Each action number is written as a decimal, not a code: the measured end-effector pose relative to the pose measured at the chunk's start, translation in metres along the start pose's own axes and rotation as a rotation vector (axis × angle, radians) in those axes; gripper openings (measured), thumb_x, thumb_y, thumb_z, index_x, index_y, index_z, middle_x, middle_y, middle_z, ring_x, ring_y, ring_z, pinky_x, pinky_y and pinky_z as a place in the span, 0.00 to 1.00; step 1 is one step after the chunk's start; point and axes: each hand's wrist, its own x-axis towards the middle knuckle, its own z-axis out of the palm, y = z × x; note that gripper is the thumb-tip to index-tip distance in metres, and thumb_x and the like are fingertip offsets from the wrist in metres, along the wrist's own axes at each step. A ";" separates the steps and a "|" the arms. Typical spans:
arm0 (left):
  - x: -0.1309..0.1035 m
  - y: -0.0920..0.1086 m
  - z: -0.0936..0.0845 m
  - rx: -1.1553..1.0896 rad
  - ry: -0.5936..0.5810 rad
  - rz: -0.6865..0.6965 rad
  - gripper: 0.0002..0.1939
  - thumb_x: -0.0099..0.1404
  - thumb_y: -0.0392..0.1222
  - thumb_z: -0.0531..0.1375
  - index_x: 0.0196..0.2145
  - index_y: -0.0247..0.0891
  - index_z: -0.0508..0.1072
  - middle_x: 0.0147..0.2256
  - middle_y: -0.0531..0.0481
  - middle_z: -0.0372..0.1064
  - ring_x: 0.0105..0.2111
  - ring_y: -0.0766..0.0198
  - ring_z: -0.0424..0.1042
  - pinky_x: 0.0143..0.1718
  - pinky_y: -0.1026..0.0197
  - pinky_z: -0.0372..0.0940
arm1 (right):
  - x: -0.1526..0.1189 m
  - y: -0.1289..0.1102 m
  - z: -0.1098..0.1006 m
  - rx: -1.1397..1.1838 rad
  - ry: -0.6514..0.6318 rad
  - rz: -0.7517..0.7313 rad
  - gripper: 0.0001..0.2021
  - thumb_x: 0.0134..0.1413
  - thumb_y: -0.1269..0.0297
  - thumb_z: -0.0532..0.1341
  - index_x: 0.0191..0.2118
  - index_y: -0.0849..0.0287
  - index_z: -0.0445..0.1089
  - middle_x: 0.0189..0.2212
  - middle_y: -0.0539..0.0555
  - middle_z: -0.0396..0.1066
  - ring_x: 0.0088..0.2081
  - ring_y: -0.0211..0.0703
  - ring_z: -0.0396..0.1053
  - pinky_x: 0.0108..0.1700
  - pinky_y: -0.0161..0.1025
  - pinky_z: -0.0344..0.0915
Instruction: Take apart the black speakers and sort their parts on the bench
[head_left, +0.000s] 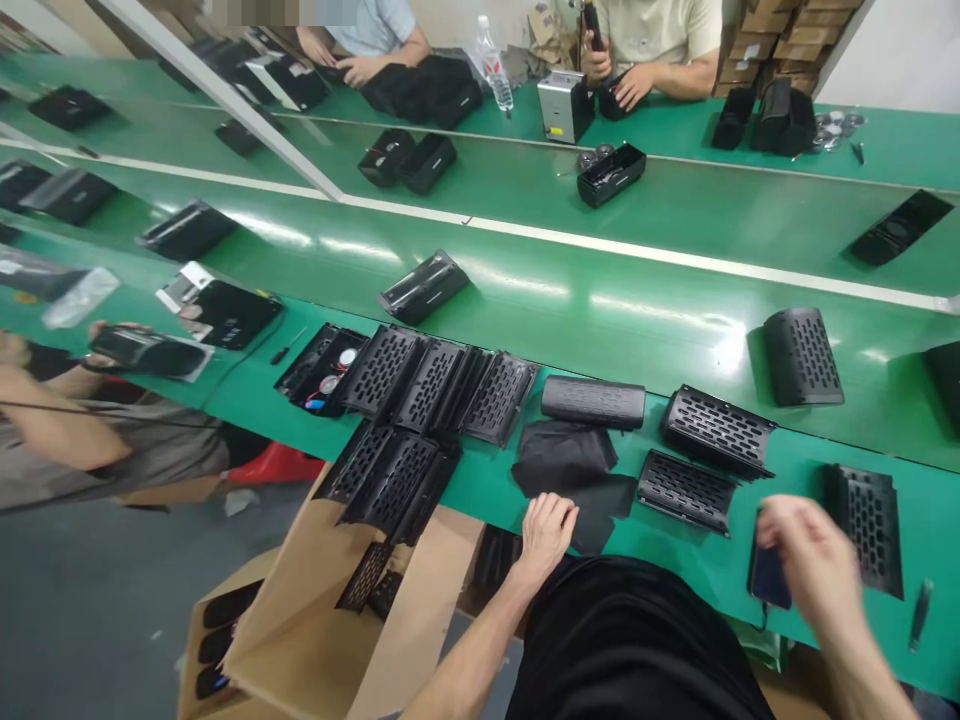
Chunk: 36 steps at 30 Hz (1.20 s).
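Note:
My left hand rests at the near edge of the green table, beside thin black fabric sheets, with its fingers loosely bent and nothing seen in them. Over a smartphone with a cable hangs my right hand, slightly blurred; its fingers are curled together, and anything between them is hidden. Two slotted black plastic speaker grilles lie between my hands. Past the fabric is a fabric-covered black grille. To the right of the phone sits another slotted grille panel.
Several grille panels are stacked left, overhanging an open cardboard box. A green conveyor belt runs beyond, carrying black speaker housings. A tweezers-like tool lies right. Co-workers sit left and across.

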 end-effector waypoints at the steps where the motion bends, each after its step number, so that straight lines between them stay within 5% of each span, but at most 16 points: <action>1: 0.008 0.001 -0.003 0.006 0.016 0.021 0.12 0.76 0.41 0.54 0.40 0.40 0.77 0.38 0.44 0.75 0.41 0.53 0.70 0.45 0.52 0.61 | -0.020 0.005 0.025 -0.015 -0.152 0.037 0.19 0.57 0.39 0.65 0.37 0.50 0.75 0.26 0.54 0.73 0.29 0.55 0.74 0.35 0.55 0.74; 3: 0.029 0.005 -0.008 0.019 0.048 0.057 0.11 0.76 0.42 0.55 0.48 0.39 0.77 0.43 0.41 0.74 0.44 0.50 0.69 0.46 0.50 0.60 | -0.047 0.014 0.070 -0.012 -0.457 0.053 0.21 0.57 0.39 0.65 0.34 0.55 0.75 0.24 0.52 0.72 0.24 0.47 0.69 0.28 0.45 0.67; 6: 0.058 0.009 -0.016 0.032 0.061 0.138 0.09 0.72 0.38 0.59 0.46 0.39 0.77 0.43 0.40 0.72 0.43 0.49 0.66 0.44 0.49 0.60 | -0.055 0.020 0.106 -0.001 -0.580 0.017 0.21 0.59 0.41 0.63 0.33 0.58 0.74 0.25 0.50 0.71 0.26 0.43 0.68 0.30 0.40 0.65; 9: 0.073 0.008 -0.029 0.021 0.036 0.274 0.06 0.70 0.36 0.60 0.36 0.41 0.77 0.39 0.43 0.72 0.41 0.51 0.66 0.42 0.50 0.59 | -0.042 0.021 0.103 -0.024 -0.524 -0.028 0.20 0.62 0.44 0.60 0.40 0.58 0.73 0.27 0.50 0.71 0.27 0.43 0.67 0.31 0.39 0.65; 14: 0.069 0.014 -0.065 -0.039 -0.013 0.495 0.09 0.73 0.36 0.57 0.37 0.40 0.77 0.43 0.42 0.75 0.44 0.52 0.69 0.46 0.49 0.62 | -0.023 0.016 0.095 -0.109 -0.431 -0.144 0.14 0.63 0.53 0.59 0.45 0.58 0.73 0.32 0.54 0.73 0.33 0.48 0.70 0.38 0.45 0.69; 18: 0.057 0.036 -0.101 -0.141 -0.168 0.796 0.11 0.74 0.35 0.54 0.40 0.41 0.76 0.43 0.44 0.77 0.46 0.55 0.73 0.50 0.52 0.65 | -0.022 0.007 0.123 -0.156 -0.426 -0.326 0.30 0.47 0.67 0.68 0.59 0.53 0.72 0.58 0.61 0.70 0.58 0.58 0.67 0.63 0.57 0.62; 21: 0.052 0.049 -0.122 -0.237 -0.241 0.879 0.12 0.75 0.35 0.52 0.41 0.40 0.76 0.35 0.45 0.76 0.37 0.57 0.75 0.42 0.55 0.68 | -0.022 0.004 0.133 -0.171 -0.454 -0.398 0.21 0.41 0.72 0.69 0.45 0.50 0.80 0.65 0.55 0.66 0.69 0.61 0.54 0.71 0.58 0.49; 23: 0.054 0.052 -0.128 -0.323 -0.242 0.787 0.12 0.76 0.38 0.52 0.40 0.40 0.76 0.33 0.47 0.76 0.32 0.59 0.74 0.38 0.58 0.67 | -0.023 0.006 0.124 -0.168 -0.439 -0.375 0.08 0.47 0.70 0.67 0.35 0.52 0.79 0.59 0.56 0.73 0.66 0.61 0.60 0.69 0.59 0.53; 26: 0.063 0.056 -0.120 -0.464 -0.251 0.566 0.12 0.76 0.45 0.55 0.39 0.42 0.77 0.33 0.49 0.78 0.31 0.61 0.75 0.38 0.60 0.68 | -0.024 0.013 0.090 -0.139 -0.390 -0.262 0.05 0.57 0.61 0.64 0.33 0.54 0.76 0.41 0.56 0.79 0.46 0.54 0.75 0.54 0.51 0.69; 29: 0.077 0.068 -0.093 -0.559 -0.277 0.394 0.12 0.73 0.49 0.58 0.37 0.43 0.77 0.33 0.50 0.79 0.31 0.61 0.76 0.38 0.61 0.68 | -0.021 0.024 0.059 -0.102 -0.290 -0.115 0.13 0.60 0.51 0.61 0.32 0.55 0.72 0.28 0.52 0.76 0.32 0.48 0.73 0.37 0.43 0.69; 36: 0.108 0.106 -0.010 -0.532 -0.222 0.210 0.05 0.67 0.45 0.62 0.38 0.43 0.75 0.33 0.49 0.78 0.35 0.58 0.77 0.40 0.59 0.67 | 0.018 0.055 0.049 -0.166 0.151 0.091 0.19 0.52 0.43 0.59 0.35 0.55 0.71 0.26 0.54 0.74 0.30 0.51 0.71 0.35 0.45 0.65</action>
